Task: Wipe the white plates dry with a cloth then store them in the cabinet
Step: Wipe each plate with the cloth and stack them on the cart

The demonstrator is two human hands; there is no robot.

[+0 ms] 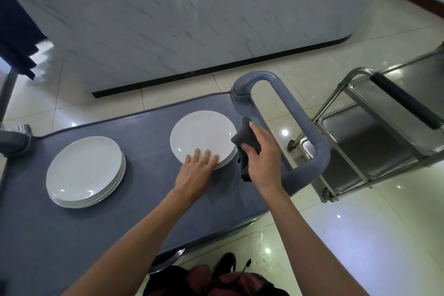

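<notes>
The step in hand looks like the start of a wipe on the top plate of the right stack (203, 137), which sits at the centre of the frame on the grey cart (144, 127). To do it well, the left hand (197, 168) should press just firmly enough to stop the plate sliding or rocking on the ones beneath, or lift it off the stack first so both faces can be reached; the cloth (246, 142) should be spread out rather than bunched, then swept over the face and round the rim. The left hand lies flat, fingers straight and slightly apart, their tips resting on the near edge of that top plate. The right hand (263, 154) is curled round the dark cloth, pinching it between thumb and fingers, just right of the stack; the cloth overlaps the plate's right rim, though whether it touches there I cannot tell, and a tail hangs down toward the cart. A second stack (84, 170) sits well apart at the left of the frame, near neither hand. No cabinet is plainly in view, so storing seems some way off.
</notes>
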